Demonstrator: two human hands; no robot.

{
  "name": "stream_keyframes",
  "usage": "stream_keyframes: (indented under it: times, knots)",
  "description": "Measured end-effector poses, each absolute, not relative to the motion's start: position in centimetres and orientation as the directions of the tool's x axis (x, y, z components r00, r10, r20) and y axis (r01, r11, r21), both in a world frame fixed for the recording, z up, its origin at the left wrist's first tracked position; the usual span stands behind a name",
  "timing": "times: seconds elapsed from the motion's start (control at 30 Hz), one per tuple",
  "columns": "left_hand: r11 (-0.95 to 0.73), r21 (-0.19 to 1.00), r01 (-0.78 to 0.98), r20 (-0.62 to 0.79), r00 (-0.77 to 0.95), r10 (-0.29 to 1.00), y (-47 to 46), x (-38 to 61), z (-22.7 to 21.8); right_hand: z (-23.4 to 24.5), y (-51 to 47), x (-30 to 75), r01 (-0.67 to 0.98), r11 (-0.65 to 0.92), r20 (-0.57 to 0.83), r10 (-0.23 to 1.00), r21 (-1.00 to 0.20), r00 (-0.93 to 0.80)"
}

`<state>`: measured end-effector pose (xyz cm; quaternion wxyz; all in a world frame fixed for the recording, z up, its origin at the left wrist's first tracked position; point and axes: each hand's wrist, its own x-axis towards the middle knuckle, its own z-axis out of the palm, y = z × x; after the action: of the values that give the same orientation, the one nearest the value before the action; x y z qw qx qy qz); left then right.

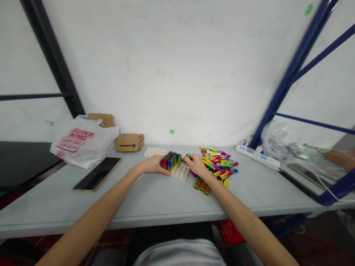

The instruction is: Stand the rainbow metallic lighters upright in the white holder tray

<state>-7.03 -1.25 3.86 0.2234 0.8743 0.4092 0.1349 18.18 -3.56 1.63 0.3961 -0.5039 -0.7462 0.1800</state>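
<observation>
A cream tray with round holes point(181, 172) lies on the grey table point(155, 199), and several shiny multicoloured lighters point(172, 161) stand upright in its left part. My left hand point(154, 164) rests against the tray's left side, fingers curled round it. My right hand point(196, 164) sits at the tray's right edge, fingers closed on a green lighter point(189, 156). A loose heap of colourful lighters point(219, 162) lies just right of that hand, and a few gold ones point(202, 184) lie under my right wrist.
A second cream tray point(154, 152) lies behind the first. At left are a dark phone point(97, 173), a white plastic bag point(81, 142) and a small cardboard box point(129, 142). A white power strip point(257, 156) and another person's hand point(340, 159) are at right.
</observation>
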Motion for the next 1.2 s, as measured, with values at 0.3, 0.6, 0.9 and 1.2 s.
stream_keyframes:
  times: [0.3, 0.6, 0.9, 1.2]
  knots:
    - [-0.561, 0.516, 0.647, 0.051, 0.631, 0.774, -1.3, -7.1, 3.8, 1.8, -3.9, 18.0, 0.585, 0.450, 0.432, 0.883, -0.675, -0.181]
    - [-0.574, 0.502, 0.647, 0.065, 0.633, 0.771, -1.0, -7.1, 3.6, 3.7, -4.7, 18.9, 0.711, 0.522, 0.586, 0.788, -0.472, -0.189]
    - [-0.569, 0.500, 0.652, 0.065, 0.627, 0.776, -1.0, -7.3, 3.5, 2.7, -4.7, 18.7, 0.638, 0.536, 0.425, 0.840, -0.553, -0.337]
    - [-0.555, 0.470, 0.686, 0.044, 0.610, 0.791, -1.2, -7.0, 3.7, 3.4, -5.0, 16.5, 0.905, 0.420, 0.334, 0.864, -0.069, -0.376]
